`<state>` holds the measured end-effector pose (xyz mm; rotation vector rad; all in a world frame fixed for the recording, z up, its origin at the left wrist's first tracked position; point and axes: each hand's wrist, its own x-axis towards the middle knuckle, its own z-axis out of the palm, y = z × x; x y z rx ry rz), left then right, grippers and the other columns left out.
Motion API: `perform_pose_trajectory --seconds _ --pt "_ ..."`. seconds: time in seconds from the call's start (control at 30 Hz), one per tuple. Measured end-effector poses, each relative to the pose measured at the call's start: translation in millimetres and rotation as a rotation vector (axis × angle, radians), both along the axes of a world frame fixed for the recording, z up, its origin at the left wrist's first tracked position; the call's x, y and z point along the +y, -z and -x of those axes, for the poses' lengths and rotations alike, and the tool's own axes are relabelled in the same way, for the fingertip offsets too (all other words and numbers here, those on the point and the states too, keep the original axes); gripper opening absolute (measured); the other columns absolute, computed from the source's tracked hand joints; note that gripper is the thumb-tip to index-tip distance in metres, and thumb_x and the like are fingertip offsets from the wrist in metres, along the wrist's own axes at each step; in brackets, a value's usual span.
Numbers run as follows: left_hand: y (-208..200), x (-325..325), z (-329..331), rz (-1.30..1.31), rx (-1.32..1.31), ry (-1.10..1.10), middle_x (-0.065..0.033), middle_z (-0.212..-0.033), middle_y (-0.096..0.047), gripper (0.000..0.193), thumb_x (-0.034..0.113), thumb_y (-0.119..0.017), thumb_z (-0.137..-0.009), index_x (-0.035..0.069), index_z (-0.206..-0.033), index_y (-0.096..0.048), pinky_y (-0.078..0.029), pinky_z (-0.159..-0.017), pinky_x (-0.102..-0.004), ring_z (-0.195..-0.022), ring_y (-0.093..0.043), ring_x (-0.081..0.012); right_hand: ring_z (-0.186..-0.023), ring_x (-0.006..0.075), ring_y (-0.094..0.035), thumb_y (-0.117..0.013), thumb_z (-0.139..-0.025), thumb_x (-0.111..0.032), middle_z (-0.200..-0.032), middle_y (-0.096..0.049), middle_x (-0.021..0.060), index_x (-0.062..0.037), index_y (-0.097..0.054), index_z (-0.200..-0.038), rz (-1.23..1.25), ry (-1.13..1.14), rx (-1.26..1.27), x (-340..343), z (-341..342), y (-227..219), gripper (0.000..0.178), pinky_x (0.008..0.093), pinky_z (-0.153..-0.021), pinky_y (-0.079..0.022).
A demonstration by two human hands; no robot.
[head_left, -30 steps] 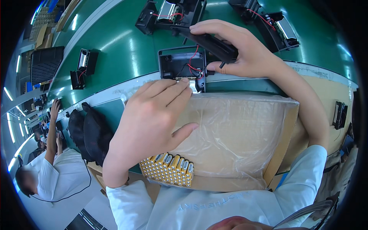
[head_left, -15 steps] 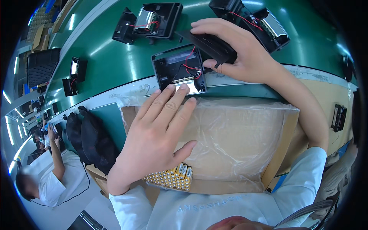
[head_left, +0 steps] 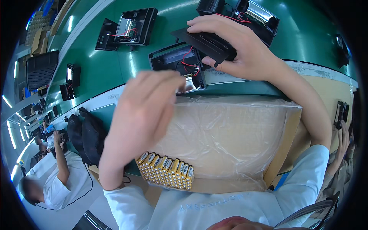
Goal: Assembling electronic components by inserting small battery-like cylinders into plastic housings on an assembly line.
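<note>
Left hand (head_left: pixel 140 109), grip unclear, is rising, freeing the open black plastic box (head_left: pixel 163 60); right hand (head_left: pixel 242 49) is clamping flat black plastic cover (head_left: pixel 205 43) beside.

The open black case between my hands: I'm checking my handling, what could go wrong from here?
The red wires lie near the cover in your right hand, so they could get pinched if it were lowered. Your left hand is close to the shiny panel in the black case and might smudge it. The batteries sit in rows in the box near your left forearm, which could knock them.
</note>
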<state>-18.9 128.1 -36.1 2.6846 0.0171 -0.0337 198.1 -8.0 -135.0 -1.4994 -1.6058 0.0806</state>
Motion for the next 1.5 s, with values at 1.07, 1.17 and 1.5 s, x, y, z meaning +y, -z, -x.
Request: perform_pose_trajectory --seconds 1.07,1.17,1.5 --pt "27 29 -60 -0.439 -0.091 0.348 -0.0032 -0.095 -0.064 0.011 0.009 -0.070 -0.068 0.009 -0.079 -0.066 -0.044 -0.086 -0.0317 -0.083 -0.055 -0.0195 -0.108 0.0282 -0.062 -0.069 -0.075 0.000 -0.128 -0.061 0.0113 -0.0054 -0.056 -0.130 0.046 -0.074 0.258 4 8 -2 0.057 0.0359 -0.096 -0.049" --pt "27 28 -61 -0.469 -0.081 0.343 -0.0036 -0.095 -0.064 0.011 0.010 -0.069 -0.069 0.008 -0.078 -0.065 -0.045 -0.087 -0.0322 -0.084 -0.056 -0.0199 -0.117 0.0273 -0.059 -0.069 -0.076 0.000 -0.137 -0.056 0.0122 -0.0050 -0.054 -0.133 0.010 -0.053 0.208 7 7 2 0.059 0.0376 -0.104 -0.045" --pt "24 29 -65 -0.544 -0.068 0.413 -0.0050 -0.096 -0.064 0.016 0.014 -0.068 -0.070 0.007 -0.084 -0.062 -0.044 -0.084 -0.0311 -0.084 -0.056 -0.0205 -0.111 0.0327 -0.056 -0.067 -0.080 -0.009 -0.129 -0.054 0.0208 0.0002 -0.043 -0.134 0.061 -0.212 0.265 14 0 9 0.060 0.0386 -0.100 -0.046"
